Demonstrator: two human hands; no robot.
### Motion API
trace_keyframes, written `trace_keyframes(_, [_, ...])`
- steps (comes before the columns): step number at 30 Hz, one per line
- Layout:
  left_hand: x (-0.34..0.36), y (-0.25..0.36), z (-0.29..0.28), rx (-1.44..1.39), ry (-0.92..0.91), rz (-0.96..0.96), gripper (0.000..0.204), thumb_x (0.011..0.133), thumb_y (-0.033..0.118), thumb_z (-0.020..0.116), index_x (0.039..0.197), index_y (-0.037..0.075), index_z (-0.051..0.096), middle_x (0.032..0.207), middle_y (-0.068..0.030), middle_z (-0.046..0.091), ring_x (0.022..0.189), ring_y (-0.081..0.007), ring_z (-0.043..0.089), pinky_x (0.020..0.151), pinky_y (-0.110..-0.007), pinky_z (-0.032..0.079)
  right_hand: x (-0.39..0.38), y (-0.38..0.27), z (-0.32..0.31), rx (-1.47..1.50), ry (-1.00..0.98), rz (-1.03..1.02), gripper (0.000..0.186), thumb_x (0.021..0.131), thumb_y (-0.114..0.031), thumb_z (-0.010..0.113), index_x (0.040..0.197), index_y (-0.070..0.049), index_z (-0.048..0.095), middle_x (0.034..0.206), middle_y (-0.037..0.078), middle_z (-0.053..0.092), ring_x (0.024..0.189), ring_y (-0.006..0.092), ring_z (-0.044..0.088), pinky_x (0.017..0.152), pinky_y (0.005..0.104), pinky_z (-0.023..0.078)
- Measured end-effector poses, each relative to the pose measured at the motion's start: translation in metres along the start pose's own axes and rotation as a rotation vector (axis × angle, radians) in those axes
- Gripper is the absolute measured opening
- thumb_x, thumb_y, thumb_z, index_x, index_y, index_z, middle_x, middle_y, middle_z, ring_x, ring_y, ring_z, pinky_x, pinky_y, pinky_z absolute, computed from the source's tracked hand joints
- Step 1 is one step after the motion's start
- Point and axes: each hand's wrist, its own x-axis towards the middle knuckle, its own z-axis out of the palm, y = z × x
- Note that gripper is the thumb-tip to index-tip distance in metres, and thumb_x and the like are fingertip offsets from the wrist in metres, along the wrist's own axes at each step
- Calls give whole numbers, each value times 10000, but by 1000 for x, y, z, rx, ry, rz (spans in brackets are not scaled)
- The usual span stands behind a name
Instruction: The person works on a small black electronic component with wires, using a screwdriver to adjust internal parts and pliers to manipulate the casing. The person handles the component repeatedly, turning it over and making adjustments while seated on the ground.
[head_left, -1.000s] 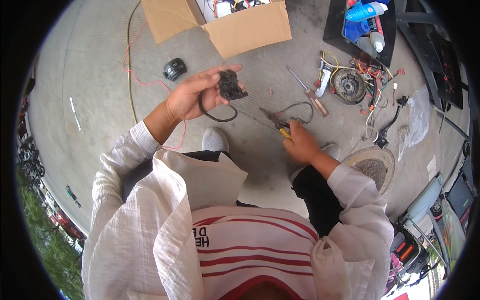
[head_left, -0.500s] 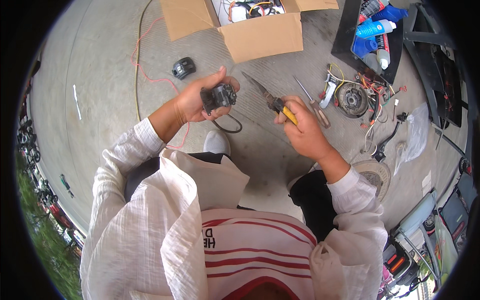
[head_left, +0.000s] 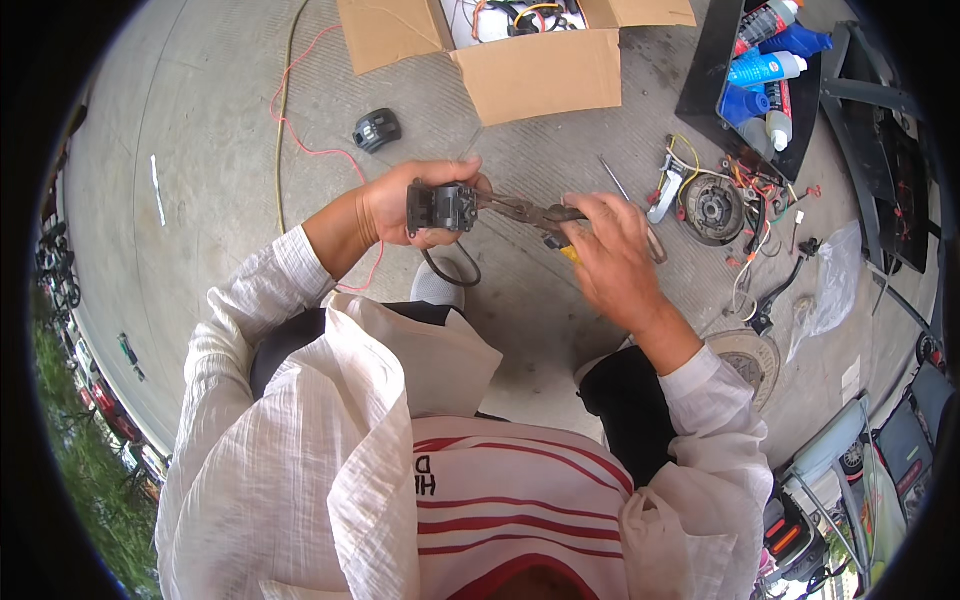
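My left hand (head_left: 388,198) is closed around a black handlebar switch housing (head_left: 440,207), its inner side turned up. A thick black cable (head_left: 455,283) loops down from the housing. Long-nose pliers (head_left: 522,209) with yellow-and-black handles are in my right hand (head_left: 618,255), their handles spread apart. The jaw tips reach the right side of the housing, beside my left fingertips; what they touch there is too small to make out. Beyond my left hand a second black housing piece (head_left: 377,130) lies on the concrete floor.
An open cardboard box (head_left: 540,80) with wires inside stands ahead. To the right are a black bin (head_left: 700,100) of bottles, a screwdriver (head_left: 657,245), a round brake hub (head_left: 713,208) with wires, a black lever (head_left: 775,295) and a plastic bag (head_left: 835,275). A pink wire (head_left: 310,160) trails at left.
My right hand has brought the pliers leftward to the housing, turning them level, and their handles have spread. My left hand has shifted slightly right with the housing.
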Motion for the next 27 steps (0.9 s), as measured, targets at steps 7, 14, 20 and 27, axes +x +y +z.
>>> trace_keyframes(7, [3, -3, -1, -5, -38, -20, 508, 1025, 469, 360, 922, -21, 447, 664, -57, 451, 322, -153, 408, 281, -261, 291, -2, 1, 8, -34, 20, 33, 260, 854, -77, 594, 1096, -7, 658, 1273, 137, 530, 1162, 326, 502, 978, 433, 418])
trace_keyframes(14, [0, 0, 3, 53, -62, -22, 523, 1024, 480, 354, 890, -17, 447, 615, -47, 424, 317, -154, 399, 280, -262, 292, -9, 7, 14, -86, 65, -2, 270, 849, -97, 610, 1110, -33, 639, 1252, 135, 532, 1145, 322, 509, 951, 433, 434])
trace_keyframes(20, [0, 0, 9, 23, -2, -73, 551, 1020, 495, 352, 889, -28, 464, 552, -48, 416, 316, -157, 403, 282, -261, 287, -9, 11, 15, -130, 70, -51, 242, 823, -115, 624, 1057, -55, 636, 1239, 121, 536, 1116, 309, 524, 912, 422, 446])
trace_keyframes(27, [0, -1, 6, 13, 52, -115, 578, 1004, 534, 364, 933, -25, 495, 552, -65, 469, 319, -155, 417, 281, -253, 301, -10, 10, 15, -187, 29, -98, 216, 768, -170, 677, 951, -68, 623, 1141, 111, 552, 1001, 291, 557, 810, 397, 492])
